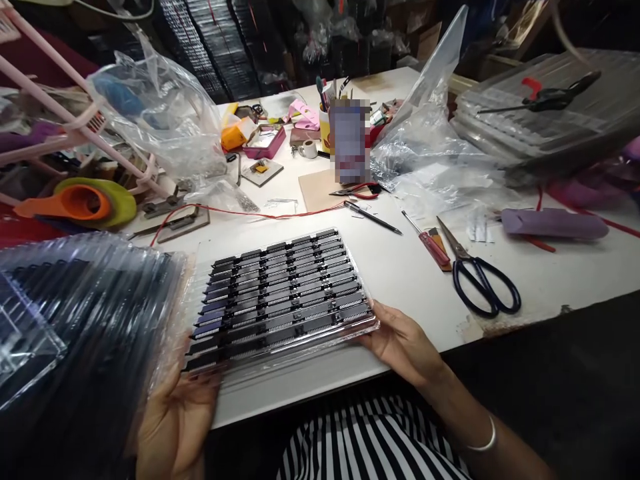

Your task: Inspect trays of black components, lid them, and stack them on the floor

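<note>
Between my two hands is a clear plastic tray [373, 293] with rows of black, comb-like parts that have fine pale teeth. It is slightly tilted above the white table's front edge. My left hand [177, 407] grips the tray's near left corner, its fingers partly hidden beneath. At the near right corner, my right hand [395, 340] holds the edge, fingers under the plastic. Left of the tray stands a tall stack of similar filled clear trays [90, 320], close to my left hand.
Dark-handled scissors [480, 280], a red-handled screwdriver [427, 240] and a black pen [373, 217] lie right of the tray. Red-handled pliers [355, 192] rest farther back. Clear plastic bags [165, 113] and a pink rack [75, 120] crowd the left; stacked clear trays [530, 127] stand back right.
</note>
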`<act>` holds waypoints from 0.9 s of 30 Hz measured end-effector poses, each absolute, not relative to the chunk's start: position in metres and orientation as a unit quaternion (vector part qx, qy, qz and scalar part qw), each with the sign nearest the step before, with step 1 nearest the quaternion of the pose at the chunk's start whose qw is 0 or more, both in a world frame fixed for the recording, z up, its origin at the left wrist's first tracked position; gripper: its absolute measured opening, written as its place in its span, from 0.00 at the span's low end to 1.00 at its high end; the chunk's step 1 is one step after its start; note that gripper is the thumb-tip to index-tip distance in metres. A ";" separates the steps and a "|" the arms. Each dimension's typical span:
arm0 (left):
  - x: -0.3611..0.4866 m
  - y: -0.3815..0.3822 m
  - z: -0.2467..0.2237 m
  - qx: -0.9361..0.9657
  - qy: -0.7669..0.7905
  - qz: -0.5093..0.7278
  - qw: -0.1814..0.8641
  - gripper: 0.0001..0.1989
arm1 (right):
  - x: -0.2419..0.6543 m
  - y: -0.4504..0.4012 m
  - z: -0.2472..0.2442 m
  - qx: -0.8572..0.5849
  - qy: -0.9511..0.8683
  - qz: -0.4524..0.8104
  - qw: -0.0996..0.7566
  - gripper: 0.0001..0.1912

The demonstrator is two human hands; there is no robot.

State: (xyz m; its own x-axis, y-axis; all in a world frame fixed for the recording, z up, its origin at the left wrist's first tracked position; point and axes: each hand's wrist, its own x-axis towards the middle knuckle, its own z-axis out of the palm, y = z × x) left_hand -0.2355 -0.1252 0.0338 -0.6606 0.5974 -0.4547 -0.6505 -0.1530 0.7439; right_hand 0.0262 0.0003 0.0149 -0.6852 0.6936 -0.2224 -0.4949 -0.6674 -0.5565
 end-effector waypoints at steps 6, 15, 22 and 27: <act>-0.247 -0.140 0.025 -0.045 0.482 0.730 0.483 0.23 | 0.038 0.004 0.014 -0.225 -0.289 0.884 0.289 0.15; -0.249 -0.137 0.024 -0.057 0.470 0.733 0.489 0.23 | 0.031 0.001 0.012 -0.231 -0.300 0.864 0.331 0.13; -0.249 -0.138 0.024 -0.026 0.477 0.732 0.486 0.22 | 0.032 0.001 0.011 -0.239 -0.309 0.859 0.330 0.13; -0.247 -0.138 0.023 -0.026 0.485 0.733 0.476 0.22 | 0.033 0.001 0.009 -0.238 -0.303 0.861 0.332 0.14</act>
State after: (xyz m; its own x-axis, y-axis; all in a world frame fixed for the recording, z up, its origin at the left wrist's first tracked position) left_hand -0.2474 -0.1377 0.0230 -0.5447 0.6728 -0.5006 -0.7236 -0.0754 0.6860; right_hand 0.0325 0.0009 0.0091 -0.6670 0.7155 -0.2078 -0.4273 -0.5958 -0.6800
